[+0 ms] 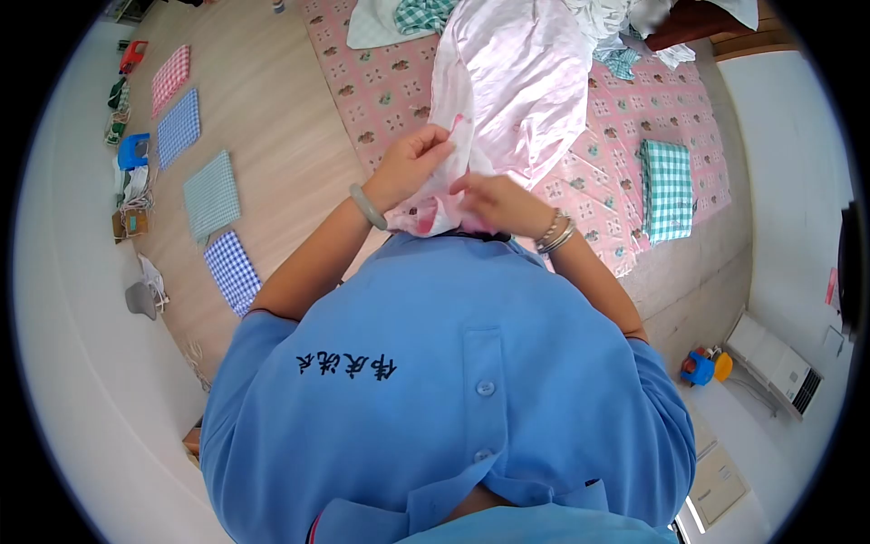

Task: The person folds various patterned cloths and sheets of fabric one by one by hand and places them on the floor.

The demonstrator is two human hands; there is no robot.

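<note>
A large pale pink cloth (pixel 521 82), shiny and wrinkled, stretches from the far side of the pink patterned cover up to my waist. Its near end is bunched and shows darker pink patches. My left hand (pixel 415 165), with a bangle at the wrist, pinches the cloth's left edge between thumb and fingers. To the right of it and a little closer to me, my right hand (pixel 497 203) is curled over the gathered near end, gripping it. That hand is slightly blurred, and its fingertips are partly hidden by the fabric.
The pink patterned cover (pixel 603 172) lies beneath the cloth, with a folded green checked cloth (pixel 667 190) at right. White and green fabrics (pixel 612 23) are heaped at the far end. Several folded checked pieces (pixel 211 198) lie along the left. A white appliance (pixel 773 361) stands by the right wall.
</note>
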